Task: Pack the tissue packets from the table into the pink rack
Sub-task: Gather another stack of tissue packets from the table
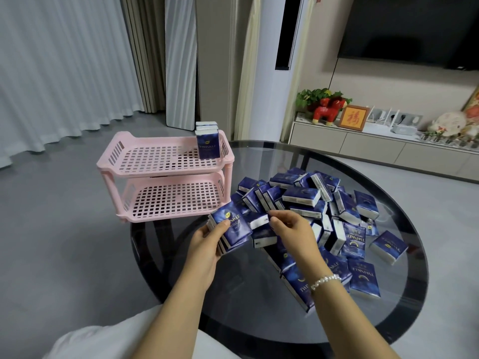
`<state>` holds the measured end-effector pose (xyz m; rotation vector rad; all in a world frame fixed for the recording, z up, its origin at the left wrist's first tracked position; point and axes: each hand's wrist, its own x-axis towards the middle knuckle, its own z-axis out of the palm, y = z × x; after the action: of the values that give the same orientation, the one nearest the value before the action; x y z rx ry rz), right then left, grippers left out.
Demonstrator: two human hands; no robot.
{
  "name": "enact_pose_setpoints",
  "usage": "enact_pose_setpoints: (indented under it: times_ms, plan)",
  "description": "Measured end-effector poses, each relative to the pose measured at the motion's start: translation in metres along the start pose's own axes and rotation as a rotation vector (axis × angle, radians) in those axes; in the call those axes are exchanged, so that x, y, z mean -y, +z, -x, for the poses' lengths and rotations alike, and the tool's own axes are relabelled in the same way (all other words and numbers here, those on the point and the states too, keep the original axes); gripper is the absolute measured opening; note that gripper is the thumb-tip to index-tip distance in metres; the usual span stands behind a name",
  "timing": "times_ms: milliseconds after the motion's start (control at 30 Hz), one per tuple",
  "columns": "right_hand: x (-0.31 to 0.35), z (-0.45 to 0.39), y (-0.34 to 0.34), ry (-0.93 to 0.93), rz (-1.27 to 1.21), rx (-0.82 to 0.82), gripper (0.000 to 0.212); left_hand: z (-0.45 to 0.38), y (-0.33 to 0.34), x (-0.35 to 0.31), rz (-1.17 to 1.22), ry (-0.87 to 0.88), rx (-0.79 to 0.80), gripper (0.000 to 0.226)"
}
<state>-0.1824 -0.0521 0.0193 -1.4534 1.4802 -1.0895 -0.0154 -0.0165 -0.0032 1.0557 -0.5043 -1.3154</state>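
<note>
Tissue packets (313, 203), glossy dark-blue rectangular wrappers, are heaped on a round smoked-glass table (404, 301). A small stack of packets (230, 230) is gripped by the left hand (204, 244). One white-edged packet (258, 221) is pinched by the right hand (290, 229). Upright packets (207, 141) are seen at the far right of the top tier of a perforated pink plastic rack (155, 161).

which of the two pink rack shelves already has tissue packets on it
The top shelf: a few packets stand upright in its far right corner. The bottom shelf holds none.
</note>
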Motion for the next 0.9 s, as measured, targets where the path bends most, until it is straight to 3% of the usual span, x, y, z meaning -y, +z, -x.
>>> enact_pose_setpoints:
  times_ms: [200,300,500,600,733,900]
  plan:
    - [-0.015,-0.009,0.003,-0.061,0.500,0.063,0.045,-0.003,-0.002,0.000,0.014,-0.008,-0.075,0.011]
    - [-0.022,-0.006,0.009,0.004,0.554,0.111,0.058,-0.003,-0.004,0.001,0.025,-0.014,-0.079,0.010]
    - [-0.019,-0.005,0.012,0.134,0.457,0.106,0.064,-0.003,-0.003,0.001,0.028,-0.021,-0.071,0.013]
    - [-0.015,-0.002,0.009,0.190,0.314,0.095,0.050,-0.003,-0.003,0.001,0.040,-0.026,-0.066,0.018]
    - [-0.009,0.014,-0.002,0.239,0.076,0.079,0.014,-0.001,-0.005,0.002,0.017,-0.045,-0.055,0.020]
    - [-0.016,0.037,-0.009,0.232,-0.221,0.132,0.012,0.002,-0.011,0.005,-0.065,-0.085,-0.058,0.028]
